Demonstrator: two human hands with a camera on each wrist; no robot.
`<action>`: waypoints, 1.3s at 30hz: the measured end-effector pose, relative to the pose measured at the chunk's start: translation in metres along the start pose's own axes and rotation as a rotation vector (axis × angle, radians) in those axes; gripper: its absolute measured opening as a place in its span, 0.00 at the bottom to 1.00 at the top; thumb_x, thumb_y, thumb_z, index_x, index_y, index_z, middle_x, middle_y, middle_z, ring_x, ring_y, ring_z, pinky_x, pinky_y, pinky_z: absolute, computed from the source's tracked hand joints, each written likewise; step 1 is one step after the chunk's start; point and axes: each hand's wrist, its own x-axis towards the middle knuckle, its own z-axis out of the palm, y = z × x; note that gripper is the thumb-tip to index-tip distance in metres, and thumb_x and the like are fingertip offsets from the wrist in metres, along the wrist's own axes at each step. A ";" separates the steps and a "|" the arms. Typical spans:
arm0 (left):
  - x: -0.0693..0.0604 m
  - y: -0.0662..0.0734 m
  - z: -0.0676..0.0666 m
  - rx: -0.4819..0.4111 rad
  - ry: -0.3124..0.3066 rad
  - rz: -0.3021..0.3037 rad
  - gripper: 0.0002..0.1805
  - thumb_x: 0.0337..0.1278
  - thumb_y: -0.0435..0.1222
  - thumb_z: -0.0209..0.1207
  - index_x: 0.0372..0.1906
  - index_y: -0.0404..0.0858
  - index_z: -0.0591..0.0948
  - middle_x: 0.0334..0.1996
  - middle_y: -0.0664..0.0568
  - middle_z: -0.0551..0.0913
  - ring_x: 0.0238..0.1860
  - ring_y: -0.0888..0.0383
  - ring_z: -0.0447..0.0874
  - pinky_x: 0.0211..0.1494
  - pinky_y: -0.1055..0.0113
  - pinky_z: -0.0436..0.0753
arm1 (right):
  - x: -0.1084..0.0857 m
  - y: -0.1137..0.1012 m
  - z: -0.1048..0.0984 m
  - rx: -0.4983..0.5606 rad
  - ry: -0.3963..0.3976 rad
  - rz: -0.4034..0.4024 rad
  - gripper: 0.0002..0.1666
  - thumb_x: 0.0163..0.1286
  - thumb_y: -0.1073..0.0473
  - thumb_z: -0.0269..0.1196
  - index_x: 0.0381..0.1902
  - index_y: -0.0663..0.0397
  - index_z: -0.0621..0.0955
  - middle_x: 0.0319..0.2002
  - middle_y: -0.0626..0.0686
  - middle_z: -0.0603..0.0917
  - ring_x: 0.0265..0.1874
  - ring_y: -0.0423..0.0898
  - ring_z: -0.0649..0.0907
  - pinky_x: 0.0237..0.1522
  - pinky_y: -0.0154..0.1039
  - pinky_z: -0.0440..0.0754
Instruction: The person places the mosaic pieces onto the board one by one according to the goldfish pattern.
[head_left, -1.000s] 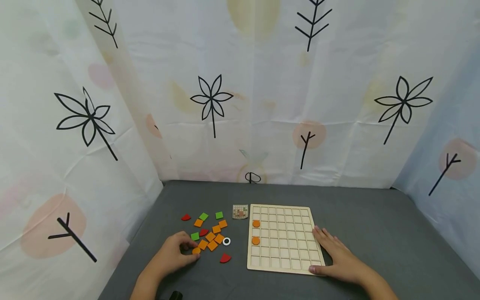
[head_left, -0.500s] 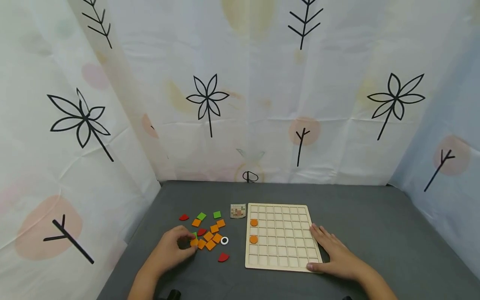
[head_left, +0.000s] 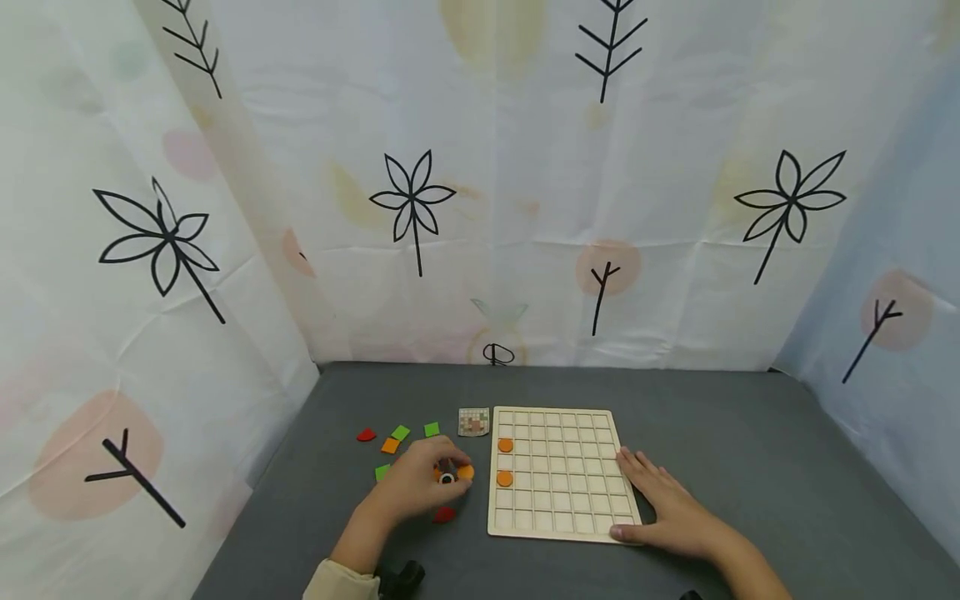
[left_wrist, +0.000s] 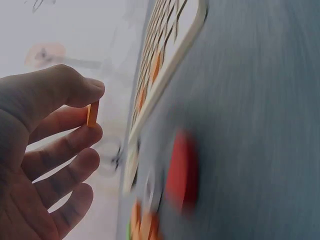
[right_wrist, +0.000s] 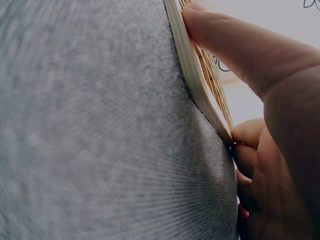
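My left hand point(head_left: 412, 482) is above the loose pieces left of the board and pinches an orange disc point(head_left: 466, 472) between thumb and fingers. In the left wrist view the disc shows edge-on under the thumb tip, off the table. My right hand point(head_left: 670, 512) rests at the right side of the wooden grid board point(head_left: 558, 477), its thumb on the near right corner and its outstretched fingers along the edge. Two orange discs point(head_left: 505, 462) lie in the board's leftmost column. A white ring point(head_left: 447, 479) shows below the left fingers; most orange squares there are hidden by the hand.
Green squares point(head_left: 431, 429), an orange square point(head_left: 391, 446) and red quarter-round pieces point(head_left: 366, 435) lie on the grey table. Another red piece point(head_left: 444, 515) is nearer me. A small patterned card point(head_left: 473, 422) lies beside the board's far left corner. A printed curtain point(head_left: 480, 183) hangs behind.
My left hand has picked up the orange disc at the left of the pieces and carried it right, towards the board. My right hand has stayed on the board.
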 end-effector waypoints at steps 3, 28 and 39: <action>0.014 0.011 0.017 -0.017 -0.060 0.021 0.12 0.63 0.39 0.74 0.50 0.43 0.91 0.43 0.58 0.87 0.38 0.61 0.82 0.43 0.66 0.84 | 0.001 0.000 -0.001 0.004 0.001 0.002 0.67 0.60 0.31 0.75 0.85 0.59 0.60 0.83 0.64 0.60 0.81 0.74 0.56 0.62 0.09 0.26; 0.041 0.032 0.066 0.030 -0.181 0.085 0.11 0.62 0.42 0.75 0.47 0.46 0.93 0.39 0.64 0.84 0.39 0.69 0.75 0.43 0.76 0.76 | 0.001 -0.001 -0.001 0.001 0.001 0.005 0.67 0.59 0.32 0.76 0.84 0.60 0.61 0.83 0.64 0.61 0.80 0.75 0.57 0.62 0.09 0.27; 0.041 0.029 0.068 0.039 -0.178 0.092 0.11 0.61 0.43 0.75 0.47 0.46 0.93 0.40 0.64 0.84 0.40 0.69 0.76 0.45 0.76 0.76 | 0.000 0.000 0.001 0.017 -0.015 0.036 0.67 0.59 0.31 0.76 0.85 0.55 0.59 0.84 0.62 0.59 0.83 0.72 0.54 0.60 0.11 0.26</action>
